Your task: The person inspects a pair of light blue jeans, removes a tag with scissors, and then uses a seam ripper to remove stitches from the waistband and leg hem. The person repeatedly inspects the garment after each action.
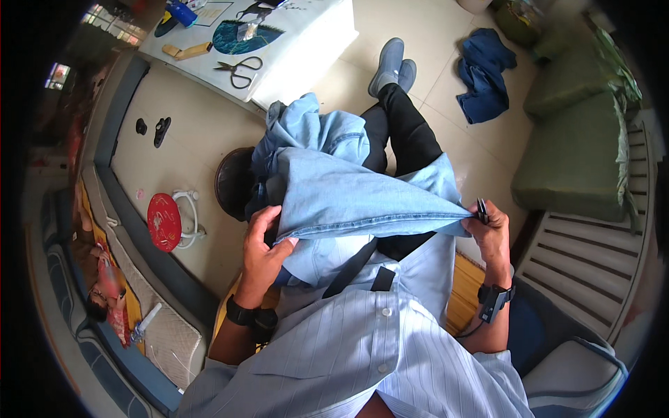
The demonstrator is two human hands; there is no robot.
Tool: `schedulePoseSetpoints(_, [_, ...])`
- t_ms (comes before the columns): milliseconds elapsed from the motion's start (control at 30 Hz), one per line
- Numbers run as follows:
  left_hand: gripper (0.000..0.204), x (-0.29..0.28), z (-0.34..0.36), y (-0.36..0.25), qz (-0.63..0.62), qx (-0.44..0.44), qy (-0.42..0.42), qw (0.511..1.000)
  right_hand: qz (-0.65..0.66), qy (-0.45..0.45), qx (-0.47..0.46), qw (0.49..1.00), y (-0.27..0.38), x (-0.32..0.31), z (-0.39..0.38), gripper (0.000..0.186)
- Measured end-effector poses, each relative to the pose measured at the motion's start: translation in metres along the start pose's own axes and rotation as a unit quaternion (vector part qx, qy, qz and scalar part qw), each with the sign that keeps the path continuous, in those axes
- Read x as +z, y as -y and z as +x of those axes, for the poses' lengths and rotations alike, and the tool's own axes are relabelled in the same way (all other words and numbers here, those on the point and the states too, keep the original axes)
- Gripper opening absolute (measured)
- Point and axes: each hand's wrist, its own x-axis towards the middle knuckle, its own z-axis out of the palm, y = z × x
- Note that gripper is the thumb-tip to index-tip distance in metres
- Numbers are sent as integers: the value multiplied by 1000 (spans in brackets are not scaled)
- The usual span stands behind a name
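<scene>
A light-blue denim garment (pixel 348 191) lies over my lap, with one panel stretched between my hands and its stitched seam facing me. My left hand (pixel 263 252) is closed on the left end of that seam, thumb on top. At the right end, my right hand (pixel 492 233) pinches the tapering tip of the denim. A small dark tool with two narrow prongs (pixel 482 210) sticks up from the same hand; it looks like thread snips, but its lower part is hidden by the fingers. More of the garment is bunched beyond the panel, over my dark trousers.
Black-handled scissors (pixel 240 71) lie on the white table (pixel 306 63) ahead. A dark round container (pixel 234 182) stands left of my knees, near a red-topped stool (pixel 164 221). Dark-blue clothing (pixel 486 75) lies on the floor. Another person (pixel 108 285) is at far left.
</scene>
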Motion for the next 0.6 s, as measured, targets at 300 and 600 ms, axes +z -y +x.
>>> schedulePoseSetpoints(300, [58, 2, -4, -16, 25, 47, 44, 998, 61, -81, 13, 995, -8, -11, 4, 15])
schedulePoseSetpoints(600, [62, -15, -12, 4, 51, 28, 51, 997, 66, -195, 9, 979, -58, -41, 33, 16])
